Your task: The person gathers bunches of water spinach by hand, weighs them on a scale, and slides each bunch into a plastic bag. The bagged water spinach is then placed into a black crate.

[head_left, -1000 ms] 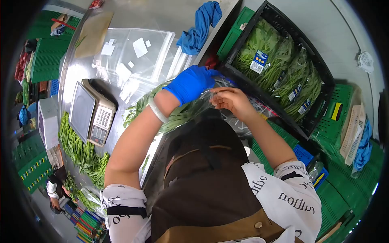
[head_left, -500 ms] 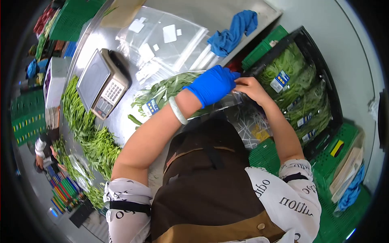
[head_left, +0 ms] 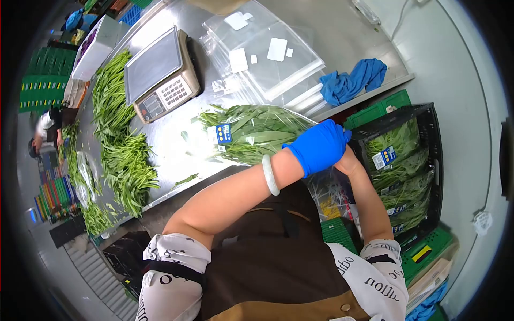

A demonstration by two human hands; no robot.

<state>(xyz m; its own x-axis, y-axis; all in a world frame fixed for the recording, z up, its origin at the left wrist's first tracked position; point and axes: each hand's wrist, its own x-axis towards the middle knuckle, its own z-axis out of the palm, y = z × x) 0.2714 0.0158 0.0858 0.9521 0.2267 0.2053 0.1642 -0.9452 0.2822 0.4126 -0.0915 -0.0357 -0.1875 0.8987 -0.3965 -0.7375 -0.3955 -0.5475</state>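
Head view. Left hand [head_left: 320, 147], in a blue glove, has its fingers curled closed on the end of the bag of greens [head_left: 257, 131]. A pale bracelet [head_left: 269, 175] sits on that wrist.

Right hand [head_left: 349, 163], bare, is tucked against and under the glove and mostly covered. Its fingers appear to meet the same bag end, but I cannot tell whether they grip.

The bag lies on its side on the steel table [head_left: 176, 152] near the front edge, blue label [head_left: 223, 134] facing up.

Scale [head_left: 160, 75] stands behind the bag, apart from it. Loose greens [head_left: 120, 144] run in a long pile along the table. Empty clear bags [head_left: 267, 59] are stacked beyond, with a blue cloth [head_left: 353, 83] beside them.

Black crate [head_left: 435, 176] stands off the table end, holding labelled bags of greens.
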